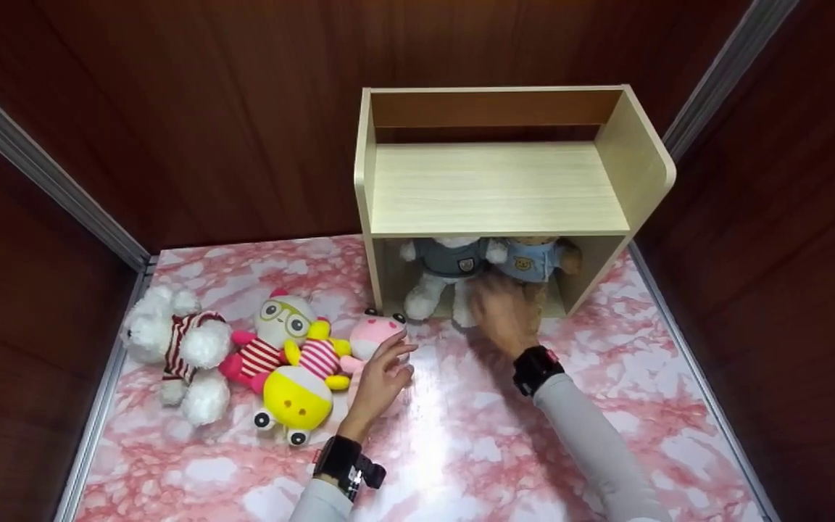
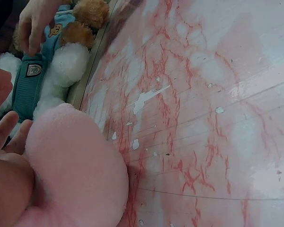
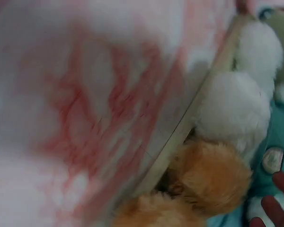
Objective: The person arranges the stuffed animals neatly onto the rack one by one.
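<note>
In the head view my right hand (image 1: 503,310) reaches to the front of the shelf's lower compartment. It overlaps the legs of a brown teddy bear (image 1: 531,261) in a light blue top. Beside that bear sits a white plush toy (image 1: 454,259) in a dark green top; the shelf board hides both heads. The right wrist view shows my right fingertips (image 3: 280,213) apart, near the green top. My left hand (image 1: 380,380) hovers over a pink plush toy (image 1: 374,333), fingers loosely bent, with nothing gripped. Its rounded pink part (image 2: 80,165) fills the left wrist view's foreground.
Left of my left hand lie a yellow frog-like plush (image 1: 298,397), a plush with glasses (image 1: 283,319) and a white fluffy plush (image 1: 200,344) in stripes. The pale wooden shelf (image 1: 497,188) stands against the back wall, with dark panels (image 1: 773,261) on both sides.
</note>
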The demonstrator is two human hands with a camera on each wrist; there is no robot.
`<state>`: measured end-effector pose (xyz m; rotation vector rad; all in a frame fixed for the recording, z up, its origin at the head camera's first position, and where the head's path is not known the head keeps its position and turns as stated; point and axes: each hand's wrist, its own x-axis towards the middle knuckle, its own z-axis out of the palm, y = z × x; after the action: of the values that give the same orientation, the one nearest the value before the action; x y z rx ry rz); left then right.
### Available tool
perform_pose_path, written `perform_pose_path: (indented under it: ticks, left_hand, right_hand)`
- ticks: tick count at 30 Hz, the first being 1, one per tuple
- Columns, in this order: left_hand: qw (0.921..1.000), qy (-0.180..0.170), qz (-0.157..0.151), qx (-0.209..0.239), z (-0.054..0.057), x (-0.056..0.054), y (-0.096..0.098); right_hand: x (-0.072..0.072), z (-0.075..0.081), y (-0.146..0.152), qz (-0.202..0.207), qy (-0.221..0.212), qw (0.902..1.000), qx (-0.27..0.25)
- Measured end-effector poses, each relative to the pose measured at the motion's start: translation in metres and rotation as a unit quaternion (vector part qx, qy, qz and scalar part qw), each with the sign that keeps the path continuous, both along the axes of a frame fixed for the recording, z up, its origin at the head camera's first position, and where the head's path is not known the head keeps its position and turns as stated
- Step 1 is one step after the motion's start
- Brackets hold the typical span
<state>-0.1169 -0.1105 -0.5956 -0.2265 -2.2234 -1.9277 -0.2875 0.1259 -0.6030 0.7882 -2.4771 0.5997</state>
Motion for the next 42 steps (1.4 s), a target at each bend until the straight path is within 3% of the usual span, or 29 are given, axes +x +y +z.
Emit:
perform_pose_path:
  ticks: [3, 5, 8, 17, 30, 38, 42]
  left_hand:
    - [1.0, 0.002, -0.004, 0.005, 0.0, 0.001, -0.001]
    - [1.0, 0.002, -0.007, 0.005, 0.0, 0.001, -0.001]
    - [0.9999, 0.002, -0.01, 0.004, 0.0, 0.002, -0.001]
    - [0.9999, 0.009, -0.012, 0.001, -0.001, 0.0, 0.0]
    - [0.9996, -0.017, -0.008, 0.021, 0.009, -0.003, -0.002]
    - [0.9991, -0.035, 0.02, 0.015, -0.011, -0.013, -0.008]
    - [0.9988, -0.034, 0.022, 0.026, -0.009, -0.015, -0.017]
  right_hand:
    - [0.005, -0.005, -0.001, 0.053, 0.008, 0.9953, 0.08]
    - [0.006, -0.009, -0.001, 0.059, 0.006, 0.992, 0.111]
    - [0.008, -0.015, 0.003, 0.035, 0.009, 0.9904, 0.134]
    - [0.009, -0.021, 0.01, -0.024, 0.014, 0.9909, 0.132]
    - [0.02, -0.02, 0.023, 0.008, 0.069, 0.9976, 0.0]
    - [0.032, -0.015, 0.032, -0.003, 0.045, 0.9984, -0.035]
    - [0.037, -0.013, 0.034, -0.003, 0.039, 0.9981, -0.047]
